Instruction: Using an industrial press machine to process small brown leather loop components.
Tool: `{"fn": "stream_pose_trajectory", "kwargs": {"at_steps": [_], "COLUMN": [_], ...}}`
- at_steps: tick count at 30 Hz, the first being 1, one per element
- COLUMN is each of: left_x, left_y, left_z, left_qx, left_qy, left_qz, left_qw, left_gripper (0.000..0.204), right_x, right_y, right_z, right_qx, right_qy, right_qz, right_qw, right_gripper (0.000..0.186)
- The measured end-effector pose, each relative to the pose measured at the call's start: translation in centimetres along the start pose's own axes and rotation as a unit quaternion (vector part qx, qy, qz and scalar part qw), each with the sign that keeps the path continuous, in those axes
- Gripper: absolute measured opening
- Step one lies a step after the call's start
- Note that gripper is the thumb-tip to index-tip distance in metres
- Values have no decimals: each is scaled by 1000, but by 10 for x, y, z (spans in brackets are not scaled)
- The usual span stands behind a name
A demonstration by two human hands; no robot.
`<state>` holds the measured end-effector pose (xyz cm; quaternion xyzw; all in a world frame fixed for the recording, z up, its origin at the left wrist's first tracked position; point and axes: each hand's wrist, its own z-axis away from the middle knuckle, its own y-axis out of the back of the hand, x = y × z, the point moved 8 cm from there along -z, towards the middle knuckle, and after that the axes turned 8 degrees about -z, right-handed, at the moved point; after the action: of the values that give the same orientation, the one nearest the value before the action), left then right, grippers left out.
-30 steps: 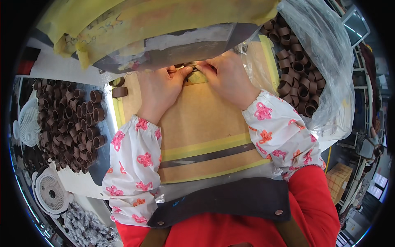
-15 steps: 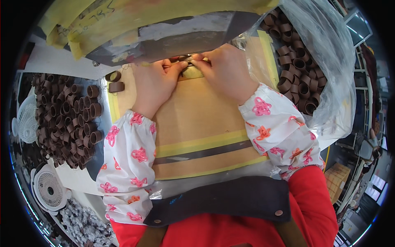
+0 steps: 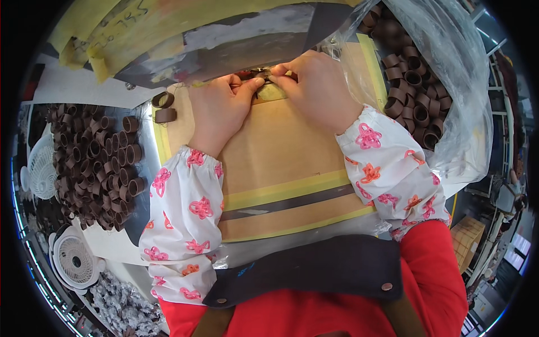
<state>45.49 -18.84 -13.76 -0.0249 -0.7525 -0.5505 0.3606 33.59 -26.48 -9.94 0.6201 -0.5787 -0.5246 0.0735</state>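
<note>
Rings (image 3: 95, 168), brown, lie heaped at left and upper right. Left hand (image 3: 222, 106) and right hand (image 3: 321, 84), upper centre, fingers bent; cannot tell whether gripping.

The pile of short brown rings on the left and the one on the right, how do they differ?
The left pile of short brown rings looks larger; the right pile of short brown rings shows as a narrower strip. The left pile lies uncovered, while the right pile is bordered by clear, crinkled plastic. Both hold open rings tumbled at varied angles.
</note>
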Motion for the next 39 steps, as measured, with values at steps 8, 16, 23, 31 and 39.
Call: {"fn": "stream_pose_trajectory", "kwargs": {"at_steps": [8,16,23,31,39], "left_x": [8,-31,0,46,18], "left_y": [13,77,100,19,12], "left_z": [2,52,54,33,16], "left_qx": [48,138,175,113,34], "left_qy": [-28,-100,-130,-178,-67], "left_qz": [-23,-187,-186,-155,-7], "left_qw": [998,967,958,965,997], "left_gripper": [29,17,11,28,19], "right_x": [0,4,80,110,94], "right_y": [-6,31,130,121,127], "right_z": [4,1,-25,-33,-23], "right_qx": [14,0,13,-34,-3], "right_qy": [30,-25,-67,-163,-102], "right_qz": [-58,2,331,409,393], "right_qw": [998,1000,941,897,914], "right_gripper": [11,11,12,24,13]}}
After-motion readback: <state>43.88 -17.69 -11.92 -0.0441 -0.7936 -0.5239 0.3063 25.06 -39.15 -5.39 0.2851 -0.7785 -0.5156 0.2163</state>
